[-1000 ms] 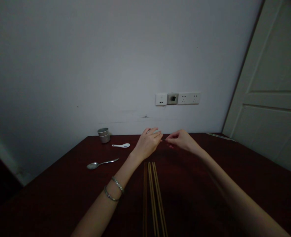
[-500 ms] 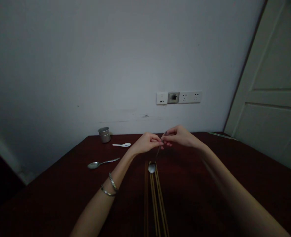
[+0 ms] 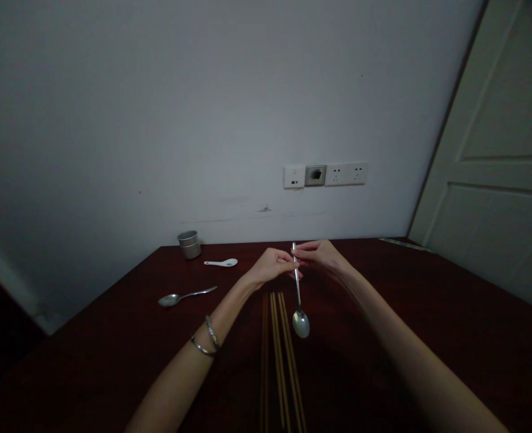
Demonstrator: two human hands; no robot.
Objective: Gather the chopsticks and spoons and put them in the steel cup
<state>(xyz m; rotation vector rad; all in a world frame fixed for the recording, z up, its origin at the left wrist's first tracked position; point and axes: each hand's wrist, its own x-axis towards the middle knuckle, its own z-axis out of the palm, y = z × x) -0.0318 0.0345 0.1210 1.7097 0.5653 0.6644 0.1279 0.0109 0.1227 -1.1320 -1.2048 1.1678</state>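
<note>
Between both hands is a long-handled metal spoon [image 3: 300, 323], its bowl toward me and its handle pointing at the wall. My right hand [image 3: 320, 254] pinches the far end of the handle. Slightly nearer along the same handle, the thumb and fingers of my left hand [image 3: 272, 265] are closed on it. The spoon's bowl is just right of several wooden chopsticks [image 3: 280, 355] lying lengthwise on the dark red table [image 3: 365, 337]. Two bracelets [image 3: 205, 338] circle my left forearm.
Left of my hands lie a second metal spoon [image 3: 171, 299] and a white soup spoon [image 3: 223, 263]. Behind them stands a metal cup [image 3: 189, 245] near the wall. A flat strip [image 3: 405, 244] lies at the table's back right edge. Wall sockets [image 3: 345, 174] are above the table.
The long-handled spoon has turned so its bowl faces me, swinging from over the chopsticks to their right. My left fingers, spread a second ago, have closed on the handle.
</note>
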